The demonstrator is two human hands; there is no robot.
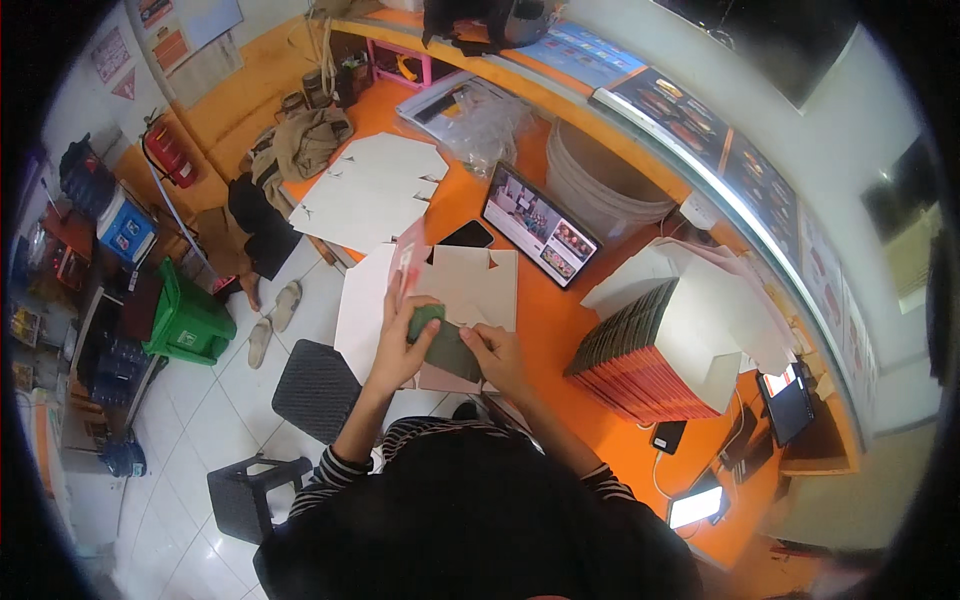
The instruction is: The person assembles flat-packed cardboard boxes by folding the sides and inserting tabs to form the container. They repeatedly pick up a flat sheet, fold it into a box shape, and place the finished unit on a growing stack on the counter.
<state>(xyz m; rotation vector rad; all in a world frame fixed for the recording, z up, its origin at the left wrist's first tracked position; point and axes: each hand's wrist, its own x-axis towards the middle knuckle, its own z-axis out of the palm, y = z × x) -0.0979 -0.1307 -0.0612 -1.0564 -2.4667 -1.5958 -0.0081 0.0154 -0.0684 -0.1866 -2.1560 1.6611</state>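
Note:
A partly folded cardboard box (475, 285) lies in front of me, pale inside, with a green printed flap (452, 355) raised at its near side and a red and white printed panel (408, 252) standing up on its left. My left hand (408, 335) grips the green flap's left end, thumb on the green face, other fingers stretched up beside the red panel. At the flap's right end, my right hand (494, 354) pinches the edge between thumb and fingers. The flap's lower edge is close to my body.
Flat white cardboard sheets (375, 190) lie beyond the box on the orange table (545, 345). A black phone (467, 235) and a propped tablet (540, 225) stand near. To the right rises a stack of folded boxes (640, 350). A black stool (316, 388) is at left.

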